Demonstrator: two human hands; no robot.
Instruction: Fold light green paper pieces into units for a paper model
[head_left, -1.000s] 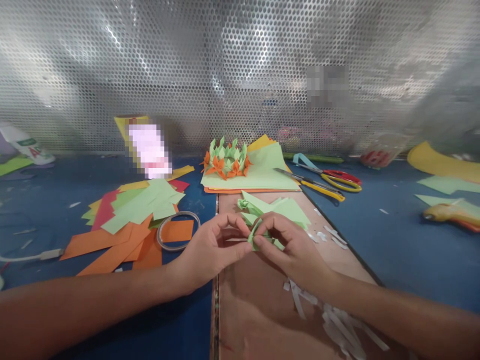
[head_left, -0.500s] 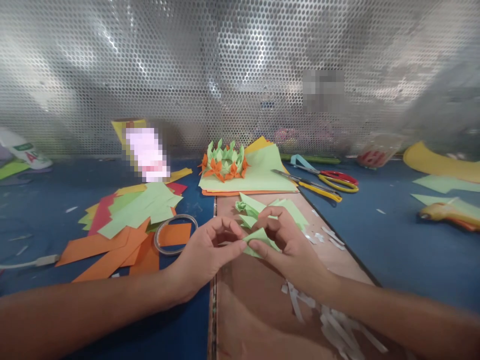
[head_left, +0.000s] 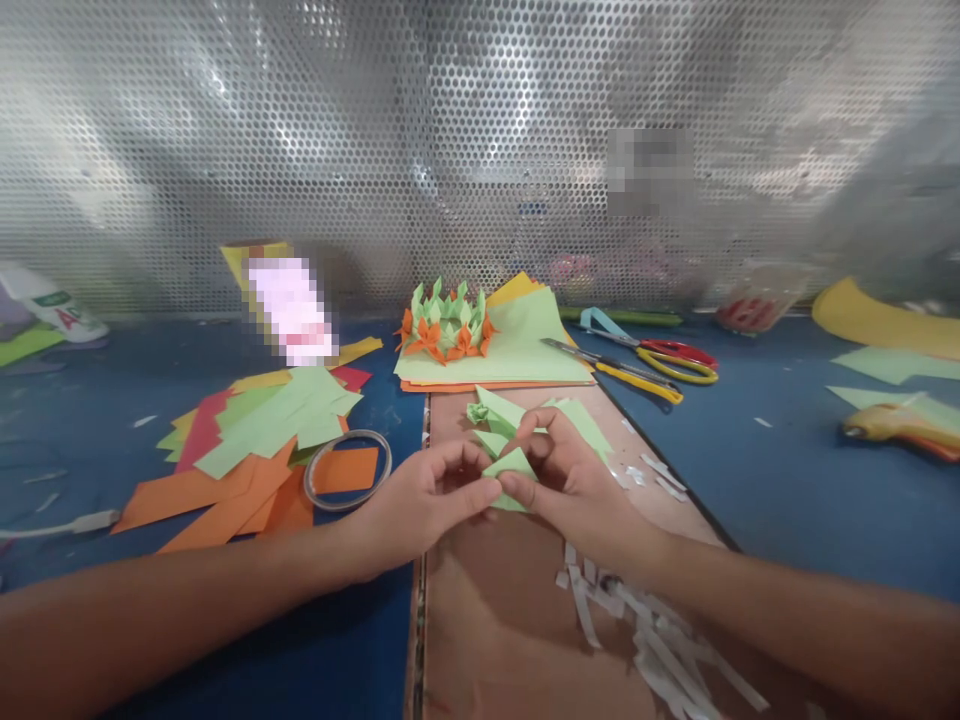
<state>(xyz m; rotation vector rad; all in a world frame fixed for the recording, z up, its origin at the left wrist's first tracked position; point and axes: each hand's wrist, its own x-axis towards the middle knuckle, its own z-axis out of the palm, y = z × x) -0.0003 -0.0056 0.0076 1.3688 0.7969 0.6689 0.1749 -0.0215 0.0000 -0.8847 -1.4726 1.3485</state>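
Note:
Between my two hands is a small piece of light green paper (head_left: 513, 464), folded to a peak at its top. My left hand (head_left: 435, 500) pinches its left edge with thumb and forefinger. From the other side, my right hand (head_left: 574, 490) grips it, the thumb pressed on the front and the fingers curled behind. Both thumb tips nearly meet at the paper's lower middle. Just behind my hands, more light green paper (head_left: 585, 425) and a small crumpled green folded piece (head_left: 477, 412) lie on the brown board (head_left: 480, 640).
A ring of green and orange folded paper (head_left: 450, 325) stands on stacked sheets (head_left: 525, 345). Scissors (head_left: 675, 360) and a yellow cutter knife (head_left: 637, 381) lie to the right. Left are orange strips (head_left: 195, 497) and a tape roll (head_left: 308, 470). White scraps (head_left: 675, 660) litter the board.
My thumbs have come closer together, and my left hand has slid slightly right along the green paper. The paper now stands more upright, with its peak facing me.

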